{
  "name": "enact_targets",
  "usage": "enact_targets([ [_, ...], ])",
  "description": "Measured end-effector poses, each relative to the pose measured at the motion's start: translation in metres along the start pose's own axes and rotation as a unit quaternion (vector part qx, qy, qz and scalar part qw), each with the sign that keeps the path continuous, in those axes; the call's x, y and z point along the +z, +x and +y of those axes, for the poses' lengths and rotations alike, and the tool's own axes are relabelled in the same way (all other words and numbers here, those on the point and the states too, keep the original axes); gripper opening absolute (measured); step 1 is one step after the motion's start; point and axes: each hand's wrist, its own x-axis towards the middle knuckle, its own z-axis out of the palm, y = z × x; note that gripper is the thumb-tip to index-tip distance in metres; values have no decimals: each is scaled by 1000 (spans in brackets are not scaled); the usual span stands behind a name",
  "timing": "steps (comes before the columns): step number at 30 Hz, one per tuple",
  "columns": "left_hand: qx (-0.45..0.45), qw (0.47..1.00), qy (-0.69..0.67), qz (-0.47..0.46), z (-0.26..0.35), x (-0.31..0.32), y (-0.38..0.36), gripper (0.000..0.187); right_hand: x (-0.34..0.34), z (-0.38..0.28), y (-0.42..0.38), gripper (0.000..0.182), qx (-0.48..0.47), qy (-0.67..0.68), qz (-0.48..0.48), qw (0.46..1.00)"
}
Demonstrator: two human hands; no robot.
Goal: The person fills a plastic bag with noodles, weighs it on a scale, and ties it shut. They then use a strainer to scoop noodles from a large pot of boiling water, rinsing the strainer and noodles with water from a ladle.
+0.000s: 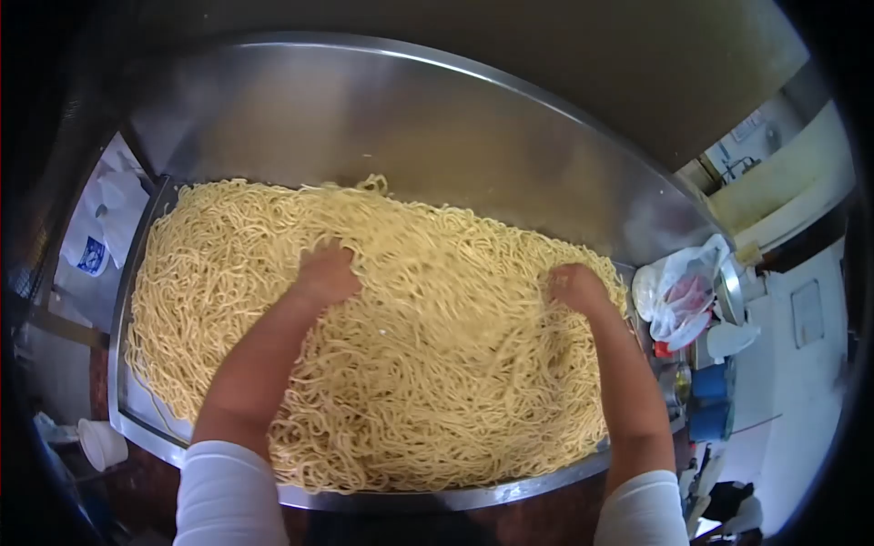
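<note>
A wide heap of pale yellow noodles (pixel 437 364) fills a shallow metal tray (pixel 510 492) before me. My left hand (pixel 330 273) presses into the noodles left of the middle, its fingers curled and partly sunk among the strands. Near the right end, my right hand (pixel 575 288) has its fingers bent down into the same heap, fingertips hidden. Between the two hands the strands look smeared by motion. Both forearms reach in from the bottom, in short white sleeves.
Behind the heap rises a tall metal wall (pixel 391 118). A clear plastic bag (pixel 685 296) lies beyond the tray's right end, with blue containers (pixel 710 423) below it. To the left are a white cup (pixel 102 444) and white plastic bags (pixel 105 214).
</note>
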Motion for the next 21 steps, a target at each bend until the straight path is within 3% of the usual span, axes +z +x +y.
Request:
enact_targets([
  [2,-15,999,-30,9,9,17,-12,65,18,33,36,56,-16,-15,0,1000],
  [3,17,999,-5,-30,30,21,-34,73,26,47,46,58,-29,-32,4,999],
  [4,49,996,21,-70,55,30,-67,82,36,44,48,58,44,39,-95,994],
  [6,216,974,61,-23,88,72,-137,91,37,26,21,57,18,8,-139,990],
  [7,251,964,78,-35,100,69,-160,90,34,25,8,56,-16,-43,-180,983],
  [9,295,949,96,-53,113,64,-157,89,46,41,-9,50,-20,-2,-191,981],
  [11,63,963,61,-255,113,61,-103,77,59,52,-7,47,-10,-110,-73,991],
  [12,65,969,53,-234,114,66,-75,73,72,72,14,45,-18,-102,-25,994],
  [14,53,978,47,-197,133,51,-36,67,61,63,37,58,86,-18,-37,995],
  [16,38,982,48,-178,152,43,-19,64,74,46,35,75,124,33,-50,990],
  [18,57,990,45,-118,156,58,-7,62,53,-1,-41,87,55,151,-95,982],
  [19,58,990,46,-117,161,56,-8,62,69,-9,-83,89,-74,90,-46,992],
  [21,56,991,27,-115,164,46,-20,61,71,-24,-162,86,-162,-49,-121,978],
])
